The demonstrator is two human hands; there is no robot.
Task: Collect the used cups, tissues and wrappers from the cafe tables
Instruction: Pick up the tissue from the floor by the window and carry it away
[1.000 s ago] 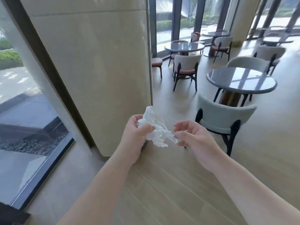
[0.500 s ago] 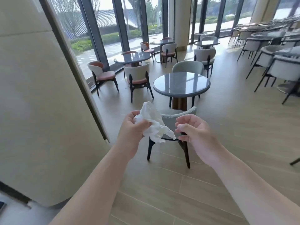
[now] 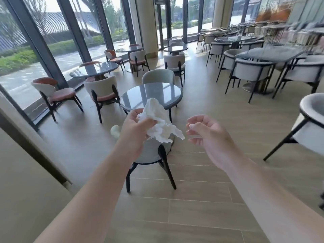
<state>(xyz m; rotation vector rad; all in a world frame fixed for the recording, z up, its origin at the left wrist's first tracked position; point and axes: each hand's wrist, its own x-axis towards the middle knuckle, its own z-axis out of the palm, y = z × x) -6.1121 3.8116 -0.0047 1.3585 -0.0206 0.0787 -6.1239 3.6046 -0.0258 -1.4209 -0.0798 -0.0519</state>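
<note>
Since half a second ago my right hand has let go of the tissue and drifted off to its side, fingers loosely curled and empty. The left hand pinches the crumpled tissue alone, mid-air, just above the round worktop beyond it. Its long axis slants from an upper peak down to a tail pointing toward the right hand. I judge this a carrying step; next I need somewhere to drop it, and none shows.

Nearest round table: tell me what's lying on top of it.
The round table shows only bare, reflective top. Its near edge is covered by the crumpled tissue in the left hand, so that strip cannot be checked.
</note>
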